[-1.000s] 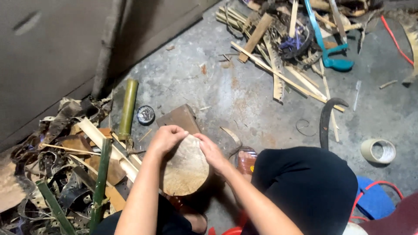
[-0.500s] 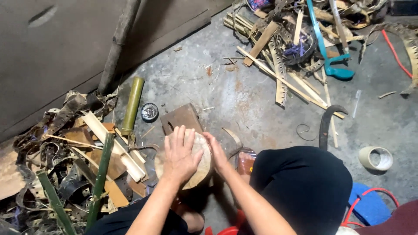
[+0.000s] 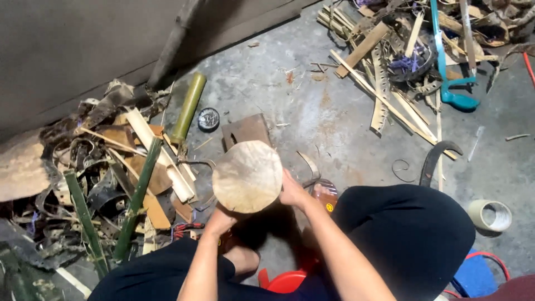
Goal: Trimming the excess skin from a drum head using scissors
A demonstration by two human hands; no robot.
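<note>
Wooden log round [image 3: 247, 175], pale cut face turned up toward the camera: sitting on the concrete floor [image 3: 334, 117] between the person's knees, just in front of a flat brown board [image 3: 245, 128].

Left hand [image 3: 218, 219]: gripping the round at its lower left edge, fingers curling under the rim (mostly hidden by the wood).

Right hand [image 3: 292, 190]: pressing against the right side of the round, fingers closing on its edge.

Green bamboo section [image 3: 188, 107]: lying on the floor left of the board, its lower end reaching into the scrap heap.

Small round black tin [image 3: 208, 119]: lying just beside the bamboo section, between it and the board.

Scrap heap [image 3: 111, 167]: spreading along the left, holding split pale slats, dark bark strips and two long green bamboo poles [image 3: 136, 200] leaning across it.

Second pile of split sticks [image 3: 390, 72]: lying at the upper right, well apart from the hands, with a blue-handled saw [image 3: 448, 61] resting on top.

Curved dark blade [image 3: 437, 159]: lying on the floor to the right of the person's knee.

Roll of tape [image 3: 489, 214]: lying at the far right, near the black trouser leg [image 3: 407, 234].

Red plastic seat [image 3: 284, 280]: showing beneath the person.
</note>
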